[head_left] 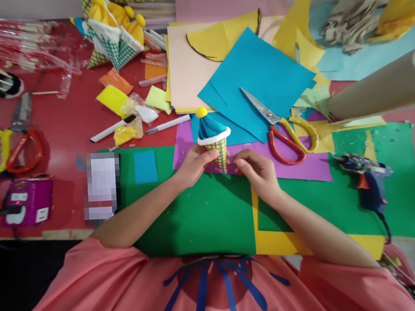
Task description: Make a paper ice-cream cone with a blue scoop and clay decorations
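A paper ice cream cone (216, 143) stands upright in my left hand (193, 166), whose fingers are wrapped round its yellow cone with blue grid lines. Its top is a blue swirl with a white rim and a yellow ball. My right hand (260, 172) is just right of the cone's tip, thumb and forefinger pinched together. Whatever may be between those fingertips is too small to make out. Under both hands lie a purple sheet (309, 167) and a green sheet (197, 216).
Scissors (273, 119) lie open on blue sheets (259, 74). A glue gun (369, 179) is at the right, near a large cardboard tube (378, 86). More scissors (21, 132) and a purple power box (29, 202) sit left. Finished cones (114, 35) and markers (169, 124) lie beyond.
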Motion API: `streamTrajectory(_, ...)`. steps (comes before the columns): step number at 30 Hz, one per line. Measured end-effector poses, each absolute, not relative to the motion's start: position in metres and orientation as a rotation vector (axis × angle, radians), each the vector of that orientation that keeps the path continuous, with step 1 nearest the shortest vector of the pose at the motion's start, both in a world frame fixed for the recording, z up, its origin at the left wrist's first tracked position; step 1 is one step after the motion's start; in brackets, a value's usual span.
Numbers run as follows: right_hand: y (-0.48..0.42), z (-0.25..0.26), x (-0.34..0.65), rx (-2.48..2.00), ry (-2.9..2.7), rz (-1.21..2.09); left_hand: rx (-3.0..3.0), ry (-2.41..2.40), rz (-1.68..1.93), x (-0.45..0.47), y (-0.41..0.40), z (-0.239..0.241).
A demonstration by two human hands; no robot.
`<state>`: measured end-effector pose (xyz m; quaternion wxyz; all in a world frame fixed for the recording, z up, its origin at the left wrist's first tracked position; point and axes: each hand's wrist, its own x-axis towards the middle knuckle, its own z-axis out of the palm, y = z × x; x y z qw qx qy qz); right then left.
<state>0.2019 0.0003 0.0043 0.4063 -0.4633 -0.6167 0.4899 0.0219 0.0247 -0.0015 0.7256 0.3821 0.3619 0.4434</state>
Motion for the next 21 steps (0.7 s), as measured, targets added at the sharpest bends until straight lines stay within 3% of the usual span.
streamTrajectory(3, 0.006, 0.005, 0.206, -1.14, -1.352, 1.11, 0.845, 0.752, 0.84, 0.022, 0.025, -0.003)
streamTrajectory(8, 0.008, 0.006, 0.207, -0.999, -1.306, 1.392, 0.913, 0.757, 0.62, 0.021, 0.014, -0.007)
streamTrajectory(21, 0.007, 0.009, 0.203, -0.986, -1.299, 1.454, 1.462, 0.984, 0.567, 0.021, 0.014, 0.004)
